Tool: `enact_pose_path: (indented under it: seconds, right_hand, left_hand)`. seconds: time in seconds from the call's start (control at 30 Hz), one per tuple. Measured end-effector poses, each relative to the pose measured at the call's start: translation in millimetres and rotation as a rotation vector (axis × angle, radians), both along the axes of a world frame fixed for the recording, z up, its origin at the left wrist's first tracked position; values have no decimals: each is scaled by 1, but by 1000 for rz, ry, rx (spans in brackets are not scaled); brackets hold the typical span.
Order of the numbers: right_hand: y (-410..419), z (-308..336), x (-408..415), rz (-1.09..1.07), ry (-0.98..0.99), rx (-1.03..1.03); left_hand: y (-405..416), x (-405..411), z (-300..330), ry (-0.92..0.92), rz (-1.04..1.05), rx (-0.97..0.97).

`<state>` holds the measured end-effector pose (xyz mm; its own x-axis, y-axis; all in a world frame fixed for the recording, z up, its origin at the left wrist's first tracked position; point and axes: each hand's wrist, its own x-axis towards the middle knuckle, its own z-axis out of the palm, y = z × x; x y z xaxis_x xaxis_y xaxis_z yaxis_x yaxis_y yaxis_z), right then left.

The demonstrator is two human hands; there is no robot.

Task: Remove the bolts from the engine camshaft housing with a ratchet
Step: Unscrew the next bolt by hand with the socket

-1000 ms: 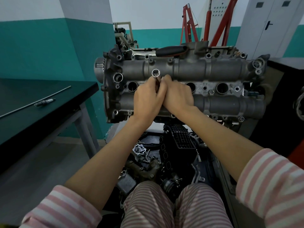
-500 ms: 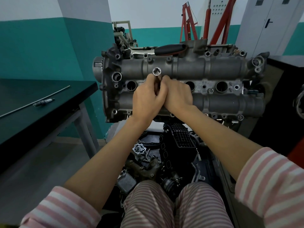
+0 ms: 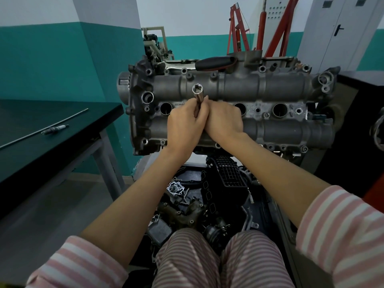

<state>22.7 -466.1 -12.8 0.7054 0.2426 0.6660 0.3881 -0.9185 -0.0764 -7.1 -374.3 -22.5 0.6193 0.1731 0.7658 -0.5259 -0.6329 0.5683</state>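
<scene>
The grey camshaft housing [image 3: 259, 88] stands upright before me, with bolt bosses along its edges and round plug holes across the middle. My left hand [image 3: 182, 125] grips a shiny long socket [image 3: 197, 94] whose open square end points up toward me. My right hand [image 3: 224, 119] presses against the left one and curls around the socket's lower part, which is hidden. A ratchet with a black and red handle [image 3: 216, 63] lies along the housing's top edge, untouched.
A dark green bench [image 3: 52, 129] at left carries a spark plug [image 3: 55, 129] and a thin rod [image 3: 43, 129]. Loose engine parts [image 3: 207, 196] lie below the housing in front of my knees. A red engine hoist [image 3: 270, 28] and a grey cabinet [image 3: 340, 32] stand behind.
Both hands with the socket have stayed at the same spot on the housing; the socket tip shifted only slightly.
</scene>
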Motion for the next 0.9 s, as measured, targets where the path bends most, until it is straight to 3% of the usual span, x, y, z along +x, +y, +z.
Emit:
enact_pose_path:
  seconds: [0.37, 0.67, 0.9]
  right_hand:
    - [0, -1, 0, 2, 56, 17]
    - [-1, -2, 0, 27, 26, 31]
    - [-1, 0, -2, -1, 23, -1]
  left_hand:
    - [1, 0, 0, 17, 15, 45]
    - [-1, 0, 5, 14, -4, -51]
    - [0, -3, 1, -14, 16, 44]
